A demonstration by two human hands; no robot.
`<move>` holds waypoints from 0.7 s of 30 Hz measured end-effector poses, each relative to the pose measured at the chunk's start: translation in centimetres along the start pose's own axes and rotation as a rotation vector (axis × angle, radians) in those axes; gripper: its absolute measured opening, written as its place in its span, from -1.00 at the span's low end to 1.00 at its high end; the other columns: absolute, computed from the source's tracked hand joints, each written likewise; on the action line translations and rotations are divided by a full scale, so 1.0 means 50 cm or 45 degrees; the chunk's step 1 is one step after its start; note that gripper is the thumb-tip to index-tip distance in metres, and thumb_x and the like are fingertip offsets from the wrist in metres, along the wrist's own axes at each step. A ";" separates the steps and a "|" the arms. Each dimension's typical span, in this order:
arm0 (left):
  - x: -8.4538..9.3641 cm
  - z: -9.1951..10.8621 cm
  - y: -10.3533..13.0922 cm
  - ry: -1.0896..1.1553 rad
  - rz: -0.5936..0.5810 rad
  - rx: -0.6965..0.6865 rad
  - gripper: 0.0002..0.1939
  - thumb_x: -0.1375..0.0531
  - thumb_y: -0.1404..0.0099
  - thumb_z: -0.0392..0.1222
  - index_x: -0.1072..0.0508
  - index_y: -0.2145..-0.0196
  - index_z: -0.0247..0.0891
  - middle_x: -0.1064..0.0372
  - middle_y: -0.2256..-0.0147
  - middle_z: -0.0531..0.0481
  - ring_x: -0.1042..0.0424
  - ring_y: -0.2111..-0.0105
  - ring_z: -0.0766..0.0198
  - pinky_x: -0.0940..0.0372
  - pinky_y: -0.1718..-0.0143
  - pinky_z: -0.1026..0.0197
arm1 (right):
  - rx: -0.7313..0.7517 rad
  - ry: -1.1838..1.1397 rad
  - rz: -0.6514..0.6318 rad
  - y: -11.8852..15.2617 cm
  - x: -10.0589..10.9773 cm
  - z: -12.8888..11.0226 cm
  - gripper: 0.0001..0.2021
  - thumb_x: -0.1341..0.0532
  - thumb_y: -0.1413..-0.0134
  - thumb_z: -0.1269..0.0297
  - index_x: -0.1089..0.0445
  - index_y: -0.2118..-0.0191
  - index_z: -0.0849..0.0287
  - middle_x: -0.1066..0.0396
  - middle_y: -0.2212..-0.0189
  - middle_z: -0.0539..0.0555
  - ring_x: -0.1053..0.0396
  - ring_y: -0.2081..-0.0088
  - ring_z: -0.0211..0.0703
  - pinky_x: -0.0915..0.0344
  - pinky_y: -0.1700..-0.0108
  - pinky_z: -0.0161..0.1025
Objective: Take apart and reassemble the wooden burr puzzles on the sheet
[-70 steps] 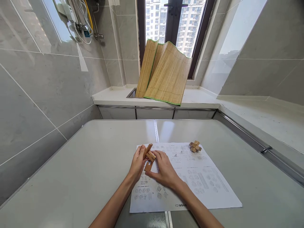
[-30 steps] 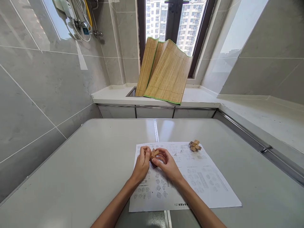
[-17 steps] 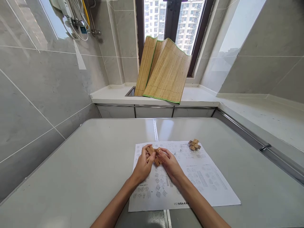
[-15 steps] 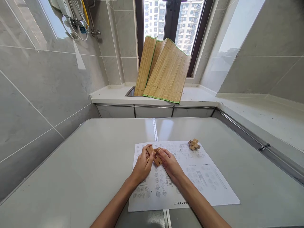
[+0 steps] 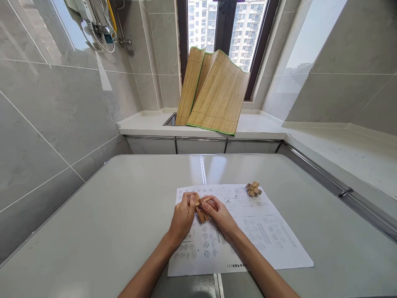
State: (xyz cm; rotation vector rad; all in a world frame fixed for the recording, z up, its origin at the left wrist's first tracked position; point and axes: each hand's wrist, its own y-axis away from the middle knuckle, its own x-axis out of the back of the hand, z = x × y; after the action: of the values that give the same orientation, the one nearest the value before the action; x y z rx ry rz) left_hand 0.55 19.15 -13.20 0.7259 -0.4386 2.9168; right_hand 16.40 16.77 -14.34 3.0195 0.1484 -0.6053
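Observation:
Between my hands is a small wooden interlocking puzzle (image 5: pixel 202 215), held just above the printed sheet; a dark mark shows on its lower piece. My left hand (image 5: pixel 182 213) is closed on its left side, with the thumb and fingers pinching it. From the right, my right hand (image 5: pixel 219 212) pinches a light wooden stick-like part of the same puzzle. Fingers cover much of the pieces, so how they fit together is partly hidden. Beneath both hands lies the white instruction sheet (image 5: pixel 276 248) with rows of small diagrams.
A star-shaped wooden puzzle (image 5: pixel 254 189) rests at the sheet's far right corner. The pale folding table (image 5: pixel 124 215) has a seam down its middle. Behind it, a bamboo mat (image 5: pixel 217 95) leans against the window above a white ledge (image 5: pixel 142 124). Tiled walls flank both sides.
Both hands have shifted slightly, and the puzzle has moved a little left and toward me while turning. My right thumb now lies across its right part.

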 end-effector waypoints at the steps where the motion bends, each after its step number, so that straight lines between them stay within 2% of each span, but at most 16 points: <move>1: 0.001 0.001 0.000 -0.003 -0.009 -0.014 -0.62 0.14 -0.55 0.07 -0.35 0.06 -0.17 -0.38 0.47 0.08 -0.40 0.49 0.23 -0.25 0.41 0.22 | -0.007 -0.019 -0.007 0.000 0.000 -0.001 -0.54 -0.46 0.01 -0.08 -0.45 0.10 0.08 -0.57 0.22 0.07 -0.50 0.08 0.00 -0.32 -0.05 -0.09; 3: 0.002 0.002 0.001 -0.015 -0.053 -0.062 -0.63 0.13 -0.55 0.04 -0.32 -0.04 -0.17 -0.39 0.44 0.06 -0.42 0.46 0.22 -0.29 0.37 0.20 | -0.031 -0.070 -0.004 -0.001 0.002 -0.004 -0.55 -0.45 -0.01 -0.09 -0.47 0.10 0.10 -0.58 0.22 0.10 -0.50 0.09 0.02 -0.32 -0.05 -0.08; 5: 0.002 0.000 0.002 -0.067 -0.109 -0.140 -0.61 0.03 -0.51 0.03 -0.24 -0.17 -0.16 -0.41 0.39 0.05 -0.43 0.44 0.22 -0.33 0.33 0.18 | -0.048 -0.139 0.020 -0.002 0.005 -0.006 -0.56 -0.42 -0.04 -0.11 -0.49 0.11 0.11 -0.58 0.18 0.12 -0.50 0.10 0.04 -0.34 -0.04 -0.06; 7: 0.000 -0.003 0.003 -0.161 -0.136 -0.242 -0.41 -0.16 -0.38 0.07 -0.14 -0.27 -0.14 -0.43 0.30 0.03 -0.43 0.40 0.21 -0.37 0.28 0.14 | -0.048 -0.215 0.040 -0.004 0.008 -0.009 -0.55 -0.40 -0.05 -0.12 -0.51 0.11 0.13 -0.58 0.13 0.15 -0.50 0.06 0.06 -0.34 -0.06 -0.05; 10: -0.003 -0.007 0.001 -0.255 -0.094 -0.384 -0.10 -0.39 -0.12 0.13 -0.09 -0.29 -0.11 -0.41 0.10 -0.07 -0.45 0.28 0.15 -0.41 0.19 0.08 | -0.050 -0.298 0.011 -0.006 0.009 -0.012 -0.55 -0.39 -0.07 -0.11 -0.53 0.09 0.15 -0.57 0.07 0.17 -0.47 -0.02 0.09 -0.32 -0.14 -0.03; 12: -0.003 -0.007 -0.001 -0.260 -0.051 -0.441 -0.09 -0.43 -0.07 0.14 -0.13 -0.26 -0.10 -0.36 0.00 -0.11 -0.45 0.20 0.12 -0.42 0.14 0.05 | -0.065 -0.326 -0.017 -0.007 0.009 -0.011 -0.57 -0.38 -0.10 -0.09 -0.54 0.08 0.16 -0.58 0.08 0.17 -0.46 -0.04 0.09 -0.30 -0.18 -0.03; 15: 0.000 -0.004 -0.003 -0.253 -0.018 -0.467 -0.17 -0.43 -0.10 0.08 -0.19 -0.22 -0.11 -0.34 0.00 -0.12 -0.43 0.15 0.10 -0.43 0.12 0.05 | -0.082 -0.348 -0.044 -0.009 0.009 -0.008 -0.57 -0.39 -0.11 -0.07 -0.54 0.09 0.19 -0.58 0.09 0.18 -0.47 -0.04 0.08 -0.28 -0.21 -0.03; 21: 0.005 0.003 0.000 -0.211 -0.056 -0.449 -0.15 -0.45 -0.10 0.03 -0.19 -0.26 -0.07 -0.31 -0.04 -0.12 -0.41 0.08 0.09 -0.42 0.03 0.04 | -0.092 -0.353 -0.071 -0.006 0.005 -0.009 -0.53 -0.42 -0.04 -0.11 -0.53 0.09 0.18 -0.57 0.05 0.19 -0.47 -0.09 0.11 -0.29 -0.24 0.01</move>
State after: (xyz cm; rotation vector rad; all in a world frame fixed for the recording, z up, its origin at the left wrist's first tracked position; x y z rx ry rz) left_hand 0.40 19.12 -12.95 0.9062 -0.9112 2.6414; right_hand 16.79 17.14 -14.03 2.8332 0.2350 -0.9913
